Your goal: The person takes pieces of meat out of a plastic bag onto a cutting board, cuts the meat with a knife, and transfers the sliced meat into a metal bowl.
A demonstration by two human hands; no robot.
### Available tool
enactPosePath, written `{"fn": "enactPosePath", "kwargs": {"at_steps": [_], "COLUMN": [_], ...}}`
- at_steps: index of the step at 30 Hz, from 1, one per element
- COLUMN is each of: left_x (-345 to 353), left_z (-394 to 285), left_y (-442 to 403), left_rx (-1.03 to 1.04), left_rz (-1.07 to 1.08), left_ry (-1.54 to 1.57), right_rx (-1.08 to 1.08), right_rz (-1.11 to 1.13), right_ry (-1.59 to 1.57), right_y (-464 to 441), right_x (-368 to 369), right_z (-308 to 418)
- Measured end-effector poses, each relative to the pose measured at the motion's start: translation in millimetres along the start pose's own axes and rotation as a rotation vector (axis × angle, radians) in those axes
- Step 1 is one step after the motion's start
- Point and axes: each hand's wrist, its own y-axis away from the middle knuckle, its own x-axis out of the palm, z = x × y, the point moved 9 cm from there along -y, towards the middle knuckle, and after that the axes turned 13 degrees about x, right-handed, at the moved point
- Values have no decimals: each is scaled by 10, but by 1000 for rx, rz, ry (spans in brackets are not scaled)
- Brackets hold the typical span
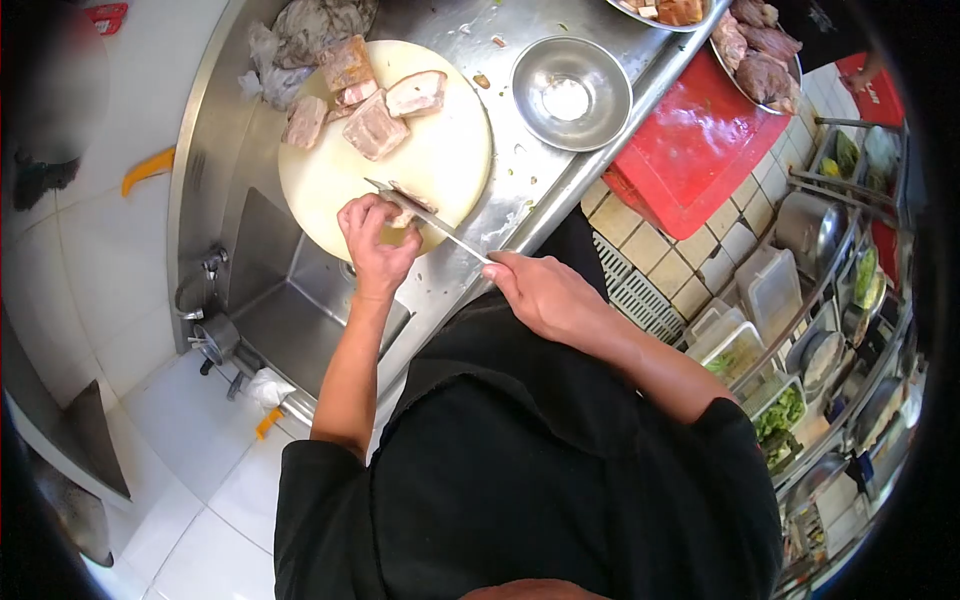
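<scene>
My right hand (545, 295) is wrapped round the handle of a knife (452, 233), its blade pointing left across the round cutting board (455, 135). Under my left hand (378, 245), with curled fingers, a small piece of meat (400, 217) is pressed on the board's near part. The blade lies against this piece, right beside my left fingertips. How deep the edge sits in the meat I cannot tell. Farther up the board lie several pale pork chunks (376, 126) with skin and fat.
An empty steel bowl (572, 95) stands right of the board. Crumpled plastic (285, 50) lies at the back left. A sink (300, 310) opens to the left. Beyond the counter edge are a red lid (680, 140), a bowl of raw meat (765, 65) and racks with containers (770, 285).
</scene>
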Motion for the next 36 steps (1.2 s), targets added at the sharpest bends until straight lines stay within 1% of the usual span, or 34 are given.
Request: {"fn": "enactPosePath", "kwargs": {"at_steps": [3,6,9,12,14,16,18,21,24,27,30,36], "left_x": [-10,-6,-19,-36,-39,-35,-16,-21,-7,1,-3,11], "left_z": [-51,-37,-20,-9,-23,-26,-19,-19,-19,-4,-9,19], "left_y": [-8,8,14,43,43,39,34,39,43,56,56,68], "left_rx": [14,8,9,21,43,46,28,55,9,10,4,-1], "left_rz": [-14,-6,-22,-31,-37,-26,-4,-12,-12,3,-25,4], "left_ry": [-7,2,14,27,20,23,32,2,3,-4,8,15], "right_rx": [-83,-69,-138,300,19,-139,-142,-118,-93,-96,-90,-117], "right_rz": [-7,-38,-62,266,82,-61,-62,-62,-58,-47,-50,-64], "right_ry": [35,81,43,-111,-52,-24,-19,-7,10,7,16,41], "right_y": [-148,-412,-429,-208,-178,-61,90,250,328,388,363,296], "right_x": [46,174,154,36,-49,-78,-79,-97,-111,-129,-119,-118], "right_z": [119,151,132,48,98,177,223,276,254,260,232,271]}}
